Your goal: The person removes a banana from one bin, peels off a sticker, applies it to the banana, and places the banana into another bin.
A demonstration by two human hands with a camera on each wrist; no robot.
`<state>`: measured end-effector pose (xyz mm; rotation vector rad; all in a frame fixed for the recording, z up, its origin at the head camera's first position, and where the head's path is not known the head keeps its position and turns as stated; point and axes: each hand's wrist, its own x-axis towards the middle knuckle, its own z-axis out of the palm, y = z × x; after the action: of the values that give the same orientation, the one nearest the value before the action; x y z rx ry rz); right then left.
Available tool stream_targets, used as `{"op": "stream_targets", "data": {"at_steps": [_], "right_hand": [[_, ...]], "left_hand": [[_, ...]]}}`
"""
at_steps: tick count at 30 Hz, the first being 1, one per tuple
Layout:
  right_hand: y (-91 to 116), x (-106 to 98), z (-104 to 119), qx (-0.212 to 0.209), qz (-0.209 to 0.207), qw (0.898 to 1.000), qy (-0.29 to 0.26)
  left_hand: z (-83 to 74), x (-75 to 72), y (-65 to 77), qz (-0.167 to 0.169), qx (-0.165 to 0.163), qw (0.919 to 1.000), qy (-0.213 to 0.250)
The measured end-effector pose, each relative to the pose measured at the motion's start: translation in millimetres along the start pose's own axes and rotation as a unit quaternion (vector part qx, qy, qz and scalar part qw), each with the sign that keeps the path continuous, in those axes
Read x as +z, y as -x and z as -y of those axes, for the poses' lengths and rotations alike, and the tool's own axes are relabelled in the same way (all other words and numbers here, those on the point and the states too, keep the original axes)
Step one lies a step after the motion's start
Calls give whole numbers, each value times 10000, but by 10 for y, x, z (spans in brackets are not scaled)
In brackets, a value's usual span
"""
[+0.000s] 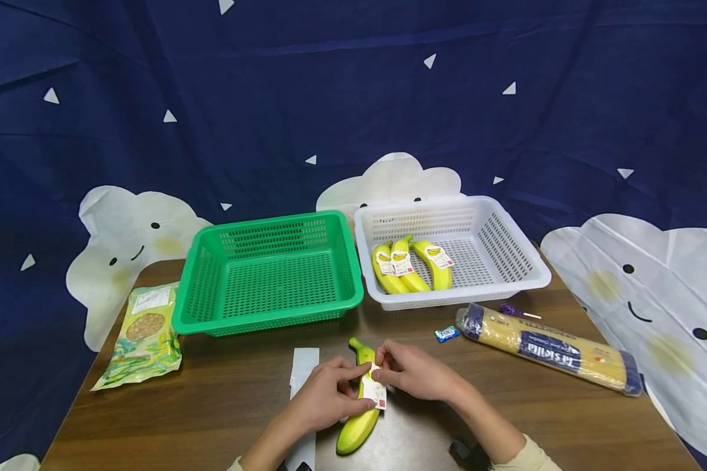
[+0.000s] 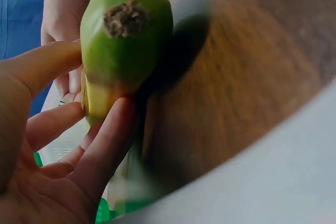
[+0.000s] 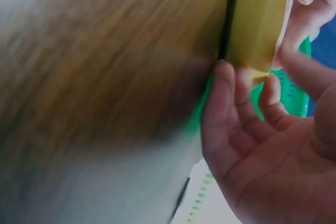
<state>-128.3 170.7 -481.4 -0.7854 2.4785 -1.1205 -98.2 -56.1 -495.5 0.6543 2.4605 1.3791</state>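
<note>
A yellow-green banana (image 1: 356, 435) lies on the table between the two hands, its stem pointing away from me. A white printed label (image 1: 374, 392) sits on its upper side. My left hand (image 1: 328, 397) grips the banana from the left, thumb and forefinger tips at the label; the left wrist view shows its fingers around the banana's blunt end (image 2: 126, 30). My right hand (image 1: 415, 371) holds the banana from the right near the stem, thumb at the label's edge. In the right wrist view its curled fingertips (image 3: 224, 74) touch the peel. Fingers partly cover the label.
A pale backing strip (image 1: 304, 366) lies left of the banana. Behind stand a green basket (image 1: 268, 320) and a white basket (image 1: 465, 297) holding three labelled bananas (image 1: 438, 261). A snack bag (image 1: 144, 333), a pasta pack (image 1: 554, 350), a blue wrapped sweet (image 1: 446, 334) and a purple lollipop (image 1: 509, 309) lie around.
</note>
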Motion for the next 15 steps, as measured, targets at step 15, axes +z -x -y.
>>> {"op": "stream_targets", "data": {"at_steps": [15], "right_hand": [[16, 55, 54, 739, -339, 9965, 168]], "left_hand": [[-18, 60, 11, -129, 192, 9997, -85]]}}
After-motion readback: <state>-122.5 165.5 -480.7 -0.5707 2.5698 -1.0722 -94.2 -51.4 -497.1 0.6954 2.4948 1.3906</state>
